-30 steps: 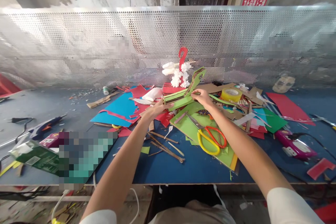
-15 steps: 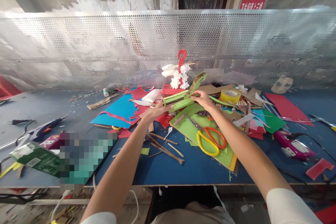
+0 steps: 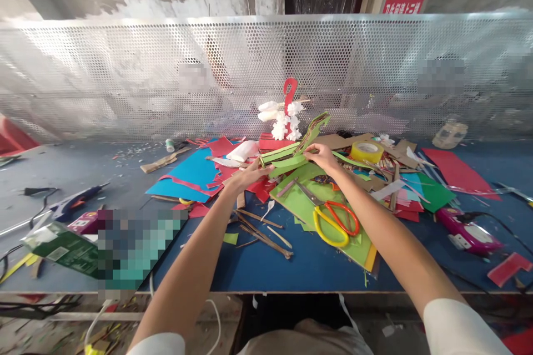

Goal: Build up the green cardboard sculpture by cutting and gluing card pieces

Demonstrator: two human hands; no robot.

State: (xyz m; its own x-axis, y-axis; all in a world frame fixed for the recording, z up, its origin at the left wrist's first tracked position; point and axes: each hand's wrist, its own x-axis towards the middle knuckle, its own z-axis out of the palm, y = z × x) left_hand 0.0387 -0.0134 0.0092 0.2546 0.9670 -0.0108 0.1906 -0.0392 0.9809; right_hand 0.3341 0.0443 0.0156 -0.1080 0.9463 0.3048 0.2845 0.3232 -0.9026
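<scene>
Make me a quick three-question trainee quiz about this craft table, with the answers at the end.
1. Fill in: the scissors have one orange handle and one ____ handle.
2. True or false: the right hand is gripping the scissors.
3. Which of these is nearest the right hand? A) blue sheet B) tape roll C) green carton
Key: 1. yellow; 2. false, its fingers are on the green cardboard piece; 3. B

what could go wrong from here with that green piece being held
The green piece might knock the white-flowered red piece standing just behind it. The scissors lie with their blades pointing toward the work, so lowering the right hand could bring it against them.
</scene>
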